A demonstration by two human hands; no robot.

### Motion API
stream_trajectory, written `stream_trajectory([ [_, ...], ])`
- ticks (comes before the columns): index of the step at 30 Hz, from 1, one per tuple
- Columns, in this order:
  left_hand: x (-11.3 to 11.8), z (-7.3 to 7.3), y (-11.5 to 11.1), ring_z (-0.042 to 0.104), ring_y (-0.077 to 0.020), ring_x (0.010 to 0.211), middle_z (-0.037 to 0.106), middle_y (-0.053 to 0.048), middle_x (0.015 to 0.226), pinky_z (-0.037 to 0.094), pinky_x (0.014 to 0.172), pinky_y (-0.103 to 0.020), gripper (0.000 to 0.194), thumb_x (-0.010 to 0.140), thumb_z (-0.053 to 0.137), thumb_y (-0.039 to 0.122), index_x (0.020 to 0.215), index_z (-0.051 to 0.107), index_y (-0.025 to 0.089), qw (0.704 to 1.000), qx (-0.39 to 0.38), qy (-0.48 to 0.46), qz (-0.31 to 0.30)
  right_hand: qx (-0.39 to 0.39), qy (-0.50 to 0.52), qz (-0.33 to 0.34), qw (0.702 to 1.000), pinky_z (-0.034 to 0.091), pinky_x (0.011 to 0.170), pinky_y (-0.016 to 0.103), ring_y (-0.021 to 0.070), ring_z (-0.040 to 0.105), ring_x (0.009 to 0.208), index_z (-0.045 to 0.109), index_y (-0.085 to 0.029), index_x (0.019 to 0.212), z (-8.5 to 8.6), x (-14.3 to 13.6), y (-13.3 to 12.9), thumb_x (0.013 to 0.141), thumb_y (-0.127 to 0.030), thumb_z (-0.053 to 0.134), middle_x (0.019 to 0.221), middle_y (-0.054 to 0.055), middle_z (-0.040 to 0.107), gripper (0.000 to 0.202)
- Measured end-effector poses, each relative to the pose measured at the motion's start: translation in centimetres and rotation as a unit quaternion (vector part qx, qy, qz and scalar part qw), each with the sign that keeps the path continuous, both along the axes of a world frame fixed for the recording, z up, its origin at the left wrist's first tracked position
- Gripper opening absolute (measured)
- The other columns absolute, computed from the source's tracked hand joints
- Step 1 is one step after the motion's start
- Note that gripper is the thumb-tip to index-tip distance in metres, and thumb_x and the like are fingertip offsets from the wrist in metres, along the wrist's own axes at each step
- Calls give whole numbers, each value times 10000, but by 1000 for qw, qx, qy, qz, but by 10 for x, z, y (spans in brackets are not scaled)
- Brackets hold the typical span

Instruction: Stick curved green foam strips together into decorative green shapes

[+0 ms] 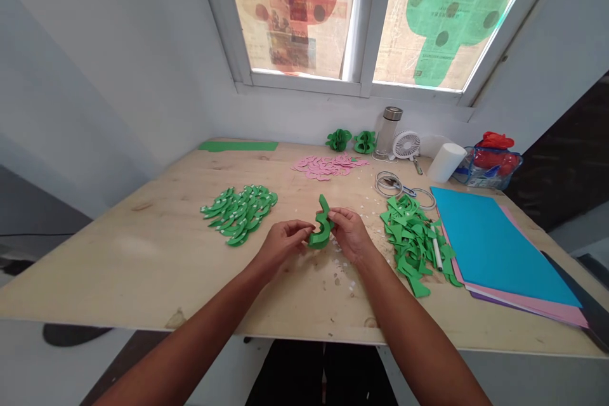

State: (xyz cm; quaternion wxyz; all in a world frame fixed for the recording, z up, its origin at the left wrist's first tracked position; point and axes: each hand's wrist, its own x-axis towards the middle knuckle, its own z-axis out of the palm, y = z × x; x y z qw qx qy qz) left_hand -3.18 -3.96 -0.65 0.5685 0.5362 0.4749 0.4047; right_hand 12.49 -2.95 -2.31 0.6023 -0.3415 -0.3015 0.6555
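Between my two hands, just above the table (pixel 143 254), is a curved green foam piece (pixel 324 226) made of joined strips. My left hand (pixel 286 240) pinches its lower left end between thumb and fingers. On the other side, my right hand (pixel 349 231) grips its right edge. To the left lies a pile of green leaf-like cutouts (pixel 242 210) with small white patches. Green scraps (pixel 412 241) are heaped to the right, with a white marker (pixel 436 250) lying on them. Small white bits are scattered near my right hand.
Pink cutouts (pixel 328 167) and two green assembled shapes (pixel 339 139) are at the back, beside a bottle (pixel 387 132) and a small fan (pixel 406 144). Tape rolls (pixel 387 184), a white roll (pixel 446 162) and coloured sheets (pixel 504 244) lie on the right.
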Motion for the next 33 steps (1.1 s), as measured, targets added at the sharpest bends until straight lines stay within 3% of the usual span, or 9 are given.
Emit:
stream_trajectory([
  [3,8,1,5,565,-151,606,664,-62,702,437,543,-245,263,628,722,376,742,708,139,995,-80,-56,-33,16,-8,-7,1000,461,675,274,139,611,634,699,-160,694,0,0,1,598,-267,743,698,35,722,150],
  [7,11,1,10,539,-131,581,633,-39,654,428,556,-243,277,583,765,390,684,698,141,986,-117,-93,-79,21,-17,-5,1000,463,666,276,144,611,621,703,-171,709,1,0,0,599,-265,740,695,30,723,150],
  [15,12,1,19,510,-111,503,598,-8,560,389,502,-225,257,530,782,356,586,647,145,993,-90,-53,-52,14,-40,-30,999,467,670,263,145,618,666,708,-170,704,5,-2,-1,599,-258,726,759,39,731,138],
  [18,4,-1,27,548,-126,536,636,-35,599,383,483,-212,254,549,766,355,633,653,144,996,-70,-47,5,3,-28,-78,997,469,668,248,135,615,681,697,-162,696,5,1,2,585,-256,735,797,43,729,151],
  [22,-9,8,38,578,-136,584,644,-35,618,416,513,-225,245,541,776,323,645,632,154,987,-86,-120,60,-25,-21,-108,994,472,579,234,115,584,594,685,-159,688,3,4,6,578,-263,742,744,32,719,162],
  [27,-3,23,36,566,-137,581,627,-30,612,431,543,-253,228,539,784,298,641,634,159,982,-93,-164,-6,-31,-20,-117,992,475,537,236,115,562,551,675,-168,690,1,2,6,575,-257,743,620,2,674,160],
  [30,10,20,33,535,-119,565,600,-18,588,414,549,-243,223,561,771,314,599,626,148,984,-75,-156,-33,-35,-27,-126,991,458,529,224,106,553,536,669,-170,678,0,1,7,573,-261,741,596,-13,653,157],
  [33,20,11,32,519,-115,559,589,-12,576,410,562,-245,231,565,766,329,574,624,146,985,-67,-156,-22,-39,-39,-135,989,439,528,218,101,544,536,670,-173,670,-1,1,8,572,-258,740,604,-17,651,147],
])
